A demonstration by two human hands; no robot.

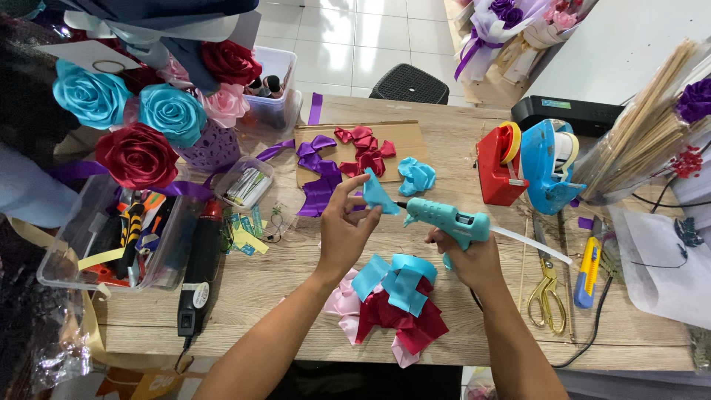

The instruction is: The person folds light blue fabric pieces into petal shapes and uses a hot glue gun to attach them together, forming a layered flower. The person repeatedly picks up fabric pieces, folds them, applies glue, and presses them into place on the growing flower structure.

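Left hand (342, 235) fingertips (368, 217) pinching blue ribbon (378, 194)

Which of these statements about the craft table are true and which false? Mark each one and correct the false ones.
1. The right hand holds a teal glue gun. True.
2. The left hand pinches a red ribbon piece. False: it is a folded blue ribbon piece.
3. Gold-handled scissors lie on the table. True.
4. The glue gun's nozzle points away from the ribbon piece. False: it points toward it.
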